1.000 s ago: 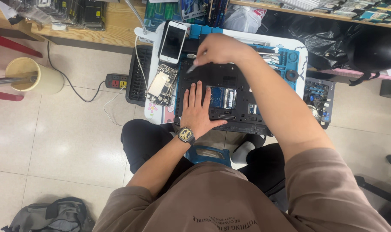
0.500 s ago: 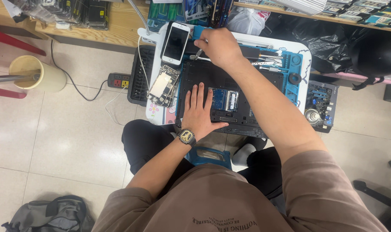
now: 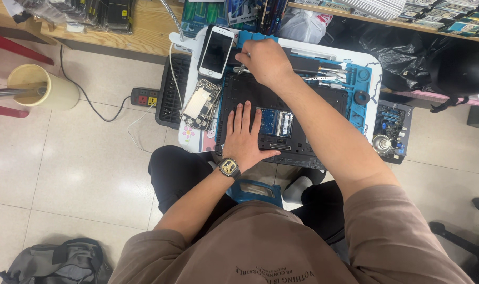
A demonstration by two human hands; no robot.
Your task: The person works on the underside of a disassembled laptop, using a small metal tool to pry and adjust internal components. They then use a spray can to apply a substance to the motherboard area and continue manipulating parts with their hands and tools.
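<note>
Since a moment ago the right hand (image 3: 268,62) has slid toward the upper centre, fingers closed on a thin metal tool (image 3: 241,68) at the opened black laptop's (image 3: 281,113) far edge, while the left hand (image 3: 243,135) stays flat and open on its matte underside.
</note>
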